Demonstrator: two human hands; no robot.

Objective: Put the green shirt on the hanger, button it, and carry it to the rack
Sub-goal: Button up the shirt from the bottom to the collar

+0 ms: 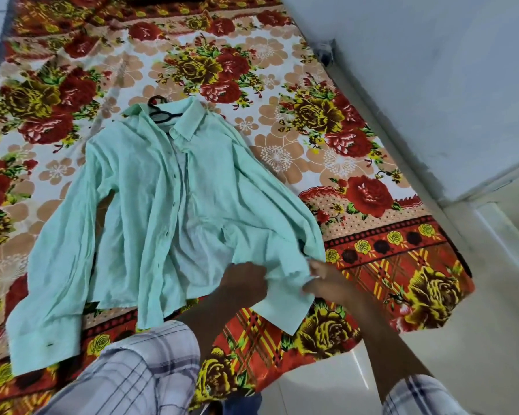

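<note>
A floral-sheeted bed [282, 145] carries the green shirt [150, 211] spread flat.

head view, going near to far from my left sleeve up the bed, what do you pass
plaid sleeve → left hand gripping the hem → green shirt → collar → black hanger → floral bedsheet

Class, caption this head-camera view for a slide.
Left hand and right hand grip the hem of a pale green shirt on a black hanger spread over a floral bedsheet.
</note>
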